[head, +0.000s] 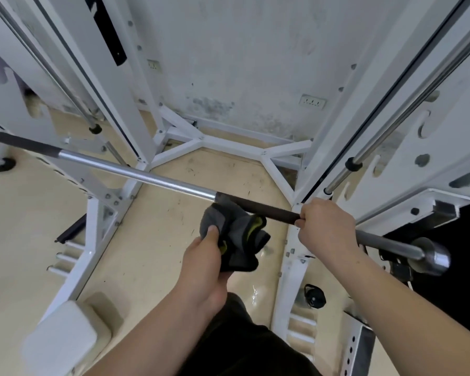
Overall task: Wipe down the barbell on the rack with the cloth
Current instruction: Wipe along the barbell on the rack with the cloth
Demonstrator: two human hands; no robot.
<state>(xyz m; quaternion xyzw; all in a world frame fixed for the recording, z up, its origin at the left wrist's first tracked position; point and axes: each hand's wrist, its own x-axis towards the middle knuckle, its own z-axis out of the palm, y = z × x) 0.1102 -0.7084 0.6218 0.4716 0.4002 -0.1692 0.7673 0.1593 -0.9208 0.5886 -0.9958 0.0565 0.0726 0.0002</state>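
The barbell (136,173) runs across the view from upper left to lower right, chrome in the middle with dark knurled grip sections. My right hand (324,226) is wrapped around its right dark section. My left hand (206,256) holds a bunched grey cloth (234,234) with a yellow-green trim. The top of the cloth touches the bar just where the chrome meets the dark grip, to the left of my right hand. The bar's right end sleeve (432,257) sticks out past the rack.
White rack uprights (120,109) stand left and right, with base braces (201,142) on the beige floor by the stained wall. A white padded block (63,337) sits lower left. A black round object (314,295) lies on the floor near the right upright.
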